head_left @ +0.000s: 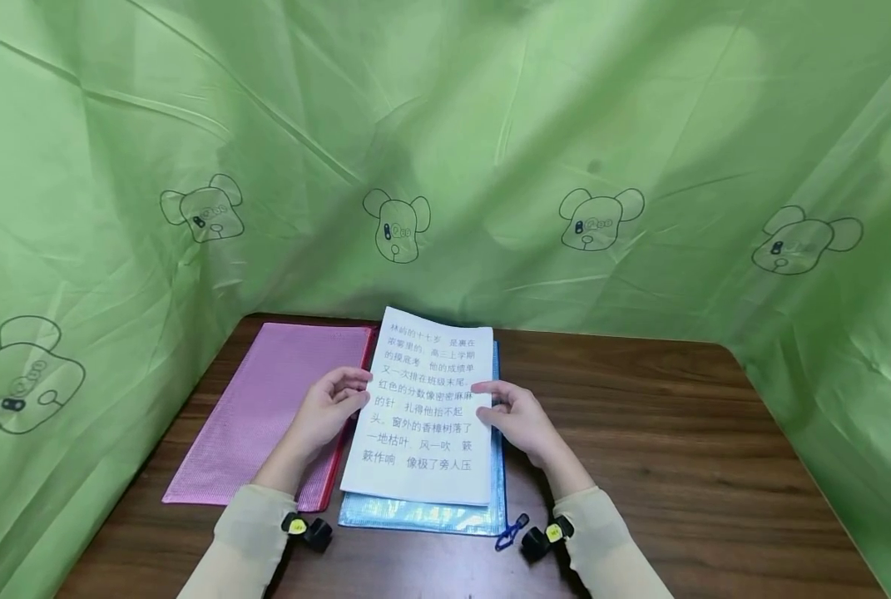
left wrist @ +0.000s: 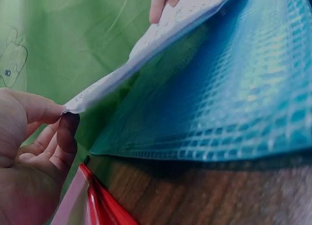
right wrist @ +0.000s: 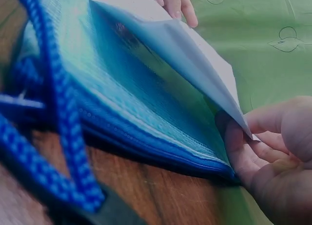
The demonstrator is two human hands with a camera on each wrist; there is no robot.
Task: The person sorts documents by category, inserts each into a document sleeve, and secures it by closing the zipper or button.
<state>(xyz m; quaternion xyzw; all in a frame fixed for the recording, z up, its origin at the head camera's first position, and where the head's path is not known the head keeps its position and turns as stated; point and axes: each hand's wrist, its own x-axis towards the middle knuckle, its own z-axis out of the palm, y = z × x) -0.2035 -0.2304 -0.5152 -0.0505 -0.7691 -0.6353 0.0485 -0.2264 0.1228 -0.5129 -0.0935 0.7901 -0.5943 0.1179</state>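
Observation:
A white sheet of paper printed with Chinese text is held up by both hands, one at each side edge. My left hand pinches its left edge between thumb and fingers, as the left wrist view also shows at close range. On the opposite edge my right hand pinches the paper the same way. Beneath the sheet lies a blue mesh zipper pouch, mostly covered in the head view. Both wrist views show a gap between the paper and the pouch.
A pink mesh pouch with a red zipper edge lies to the left, partly under my left forearm. A blue cord loop sits at the blue pouch's lower right corner. Green curtain surrounds the brown wooden table.

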